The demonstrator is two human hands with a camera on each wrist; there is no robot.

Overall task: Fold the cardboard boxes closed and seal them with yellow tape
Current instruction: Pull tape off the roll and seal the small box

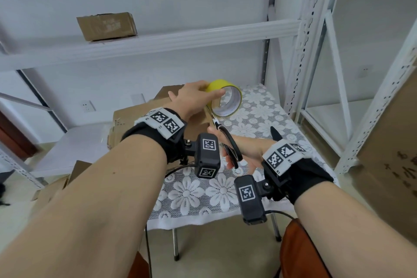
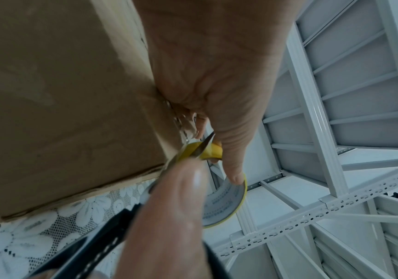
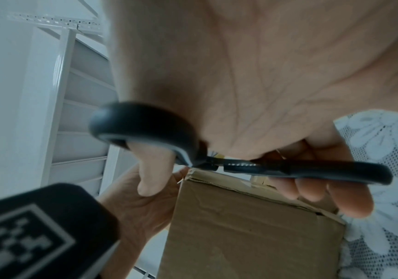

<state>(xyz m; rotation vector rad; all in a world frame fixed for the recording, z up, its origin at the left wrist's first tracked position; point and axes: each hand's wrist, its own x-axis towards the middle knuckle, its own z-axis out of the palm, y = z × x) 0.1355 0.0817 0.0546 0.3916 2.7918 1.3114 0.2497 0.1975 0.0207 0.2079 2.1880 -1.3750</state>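
My left hand (image 1: 194, 97) grips the yellow tape roll (image 1: 225, 98) above the right end of a brown cardboard box (image 1: 135, 115) on the table; its thumb (image 2: 234, 166) hooks into the roll's core. My right hand (image 1: 243, 151) holds black-handled scissors (image 1: 228, 142), thumb and fingers through the loops (image 3: 145, 128). The scissor blades (image 2: 200, 149) point at the stretch of yellow tape (image 2: 207, 151) between roll and box corner. The box's side (image 3: 253, 226) fills the lower right wrist view.
A white lace cloth (image 1: 203, 189) covers the small table. White metal shelving (image 1: 316, 52) stands behind and to the right, with another cardboard box (image 1: 107, 26) on a shelf. A large carton (image 1: 392, 142) leans at the far right. More flattened cardboard (image 1: 76, 171) lies at the left.
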